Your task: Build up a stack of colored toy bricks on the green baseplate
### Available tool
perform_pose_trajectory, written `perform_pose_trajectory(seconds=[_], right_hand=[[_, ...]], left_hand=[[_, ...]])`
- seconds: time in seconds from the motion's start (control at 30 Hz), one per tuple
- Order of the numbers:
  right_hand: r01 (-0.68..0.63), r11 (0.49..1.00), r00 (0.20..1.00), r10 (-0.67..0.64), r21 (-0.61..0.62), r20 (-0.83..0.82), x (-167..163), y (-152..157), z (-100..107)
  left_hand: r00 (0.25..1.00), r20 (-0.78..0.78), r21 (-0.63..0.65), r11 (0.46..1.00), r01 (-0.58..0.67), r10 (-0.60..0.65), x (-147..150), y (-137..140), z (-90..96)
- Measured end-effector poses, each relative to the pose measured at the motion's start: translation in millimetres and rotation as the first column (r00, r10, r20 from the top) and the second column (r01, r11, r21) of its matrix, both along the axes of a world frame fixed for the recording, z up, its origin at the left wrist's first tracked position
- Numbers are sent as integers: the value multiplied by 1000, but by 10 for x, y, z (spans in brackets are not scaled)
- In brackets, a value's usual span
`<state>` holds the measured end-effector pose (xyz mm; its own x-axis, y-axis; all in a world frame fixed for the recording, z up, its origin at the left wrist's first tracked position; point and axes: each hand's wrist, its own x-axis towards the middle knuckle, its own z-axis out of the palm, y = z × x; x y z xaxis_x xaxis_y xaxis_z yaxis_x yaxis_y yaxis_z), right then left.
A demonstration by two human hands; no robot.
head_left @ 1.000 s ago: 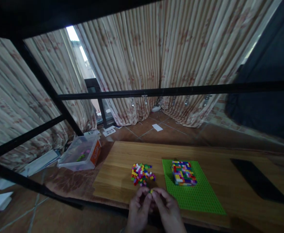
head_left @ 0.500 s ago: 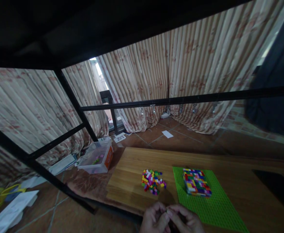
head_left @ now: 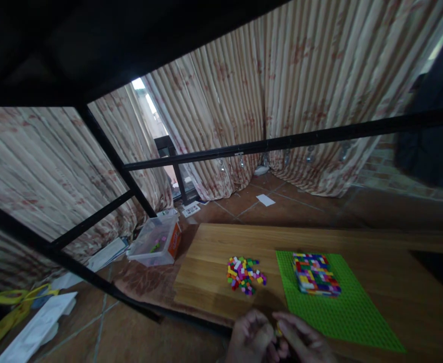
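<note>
My left hand [head_left: 250, 335] and my right hand [head_left: 303, 339] are close together at the near edge of the wooden board, fingers curled in. A small yellowish toy brick [head_left: 279, 330] shows at the fingertips of my right hand. The fingers of my left hand are pinched beside it; what they hold, if anything, is hidden. Beyond the hands lies a loose pile of small coloured bricks [head_left: 244, 275]. To its right a green baseplate [head_left: 361, 315] carries a multicoloured block built of bricks [head_left: 315, 275].
The wooden board [head_left: 213, 252] bears a dark flat object [head_left: 442, 277] at the right. A clear plastic box [head_left: 155, 249] with a few bricks stands left of the board. Black metal frame bars [head_left: 221, 154] cross in front of patterned curtains [head_left: 221, 96]. Papers lie on the tiled floor.
My hands have drawn slightly apart, and a yellowish brick now shows at my right fingertips. The camera view has tilted and shifted a little. The pile and the built block look unchanged.
</note>
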<state>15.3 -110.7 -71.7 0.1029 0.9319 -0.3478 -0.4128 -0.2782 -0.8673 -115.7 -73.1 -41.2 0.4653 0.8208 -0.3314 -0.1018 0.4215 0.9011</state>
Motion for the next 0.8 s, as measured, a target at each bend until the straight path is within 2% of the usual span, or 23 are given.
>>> perform_pose_trajectory(seconds=[0.03, 0.17, 0.33, 0.5, 0.57, 0.67, 0.8], right_hand=[[72, 997, 997, -72, 0, -3, -9, -21, 54], [129, 992, 991, -129, -1, 26, 14, -80, 258], [164, 985, 983, -167, 50, 71, 137, -112, 316], [204, 969, 932, -235, 137, 276, 419, -100, 347], [211, 965, 874, -256, 154, 414, 567, -82, 347], [252, 948, 741, -317, 193, 592, 772, -46, 351], [278, 919, 488, -387, 281, 783, 986, 39, 443]], left_hand=[[999, -12, -22, 999, -33, 33, 0, -9, 47], [990, -111, 53, 996, -78, 83, -40, 1, 123], [982, -174, 27, 997, -72, 75, -110, 86, -22], [983, -158, 44, 995, -87, 93, -126, 192, -137], [984, -149, 39, 995, -92, 97, -124, 223, -160], [982, -152, 63, 992, -105, 114, -124, 247, -177], [975, -175, 100, 987, -123, 139, -133, 273, -154]])
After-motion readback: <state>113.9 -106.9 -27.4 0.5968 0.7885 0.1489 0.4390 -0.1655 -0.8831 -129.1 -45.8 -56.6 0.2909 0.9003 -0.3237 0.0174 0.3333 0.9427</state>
